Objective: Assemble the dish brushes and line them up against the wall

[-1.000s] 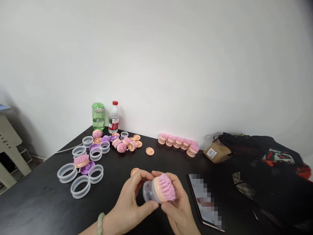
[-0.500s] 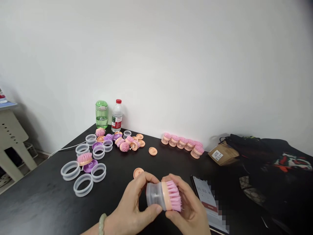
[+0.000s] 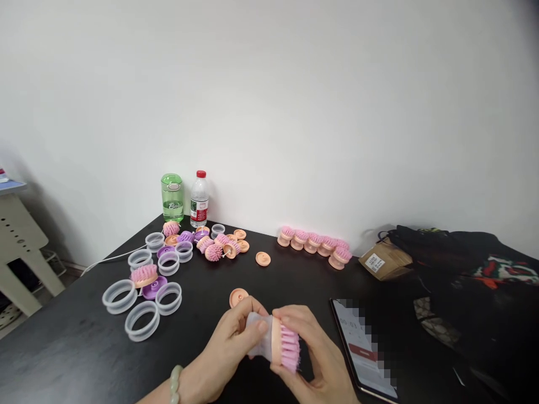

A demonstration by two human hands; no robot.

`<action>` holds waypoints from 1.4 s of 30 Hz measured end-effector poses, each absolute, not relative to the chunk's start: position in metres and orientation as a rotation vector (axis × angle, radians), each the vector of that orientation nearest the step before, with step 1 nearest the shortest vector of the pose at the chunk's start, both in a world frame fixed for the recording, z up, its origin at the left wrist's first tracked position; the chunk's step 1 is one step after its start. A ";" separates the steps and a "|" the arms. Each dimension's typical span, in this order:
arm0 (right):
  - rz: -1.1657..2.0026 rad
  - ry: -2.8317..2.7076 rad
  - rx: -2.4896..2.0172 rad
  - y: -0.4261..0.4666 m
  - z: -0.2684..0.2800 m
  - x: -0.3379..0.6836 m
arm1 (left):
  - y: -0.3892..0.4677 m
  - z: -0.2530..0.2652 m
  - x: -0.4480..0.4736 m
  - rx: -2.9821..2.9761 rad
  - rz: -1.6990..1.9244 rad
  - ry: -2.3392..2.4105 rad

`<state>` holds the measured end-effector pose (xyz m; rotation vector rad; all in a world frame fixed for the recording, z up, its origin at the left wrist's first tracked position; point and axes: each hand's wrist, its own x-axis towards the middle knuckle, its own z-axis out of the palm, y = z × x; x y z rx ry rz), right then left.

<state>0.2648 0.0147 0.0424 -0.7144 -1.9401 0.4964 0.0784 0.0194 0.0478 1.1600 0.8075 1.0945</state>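
Close to the table's front edge, my left hand (image 3: 219,353) is closed round a translucent plastic ring (image 3: 265,347), its thumb lying across the ring's side. My right hand (image 3: 322,356) grips a scrub brush head (image 3: 289,347) with pink bristles and a peach base, fingers and thumb on the base's rim. The ring and the brush base touch, bristles facing right. Part of the ring is hidden behind my left fingers. A loose peach disc (image 3: 238,297) lies just beyond my left hand, and another peach disc (image 3: 263,258) is farther back.
Several translucent rings (image 3: 142,321), purple discs (image 3: 154,287) and brush heads (image 3: 144,275) lie at left. Several pink brushes (image 3: 313,243) stand in a row by the wall. A green cup (image 3: 172,199) and water bottle (image 3: 199,201) are behind; a phone (image 3: 362,350), paper bag (image 3: 385,260) and dark cloth (image 3: 463,280) at right.
Both hands have shifted slightly left with the ring and brush head. My left thumb has moved up from the ring's lower edge onto its side, covering more of it.
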 end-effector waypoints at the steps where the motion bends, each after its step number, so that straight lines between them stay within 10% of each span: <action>1: 0.487 -1.935 -0.740 0.016 0.042 0.265 | 0.020 0.047 0.079 1.166 1.120 0.807; 12: 0.943 -1.549 -0.874 0.021 0.034 0.256 | 0.016 0.047 0.072 1.407 1.287 0.776; 42: 0.619 -1.643 -0.910 0.021 0.027 0.257 | 0.030 0.049 0.060 1.130 1.141 0.676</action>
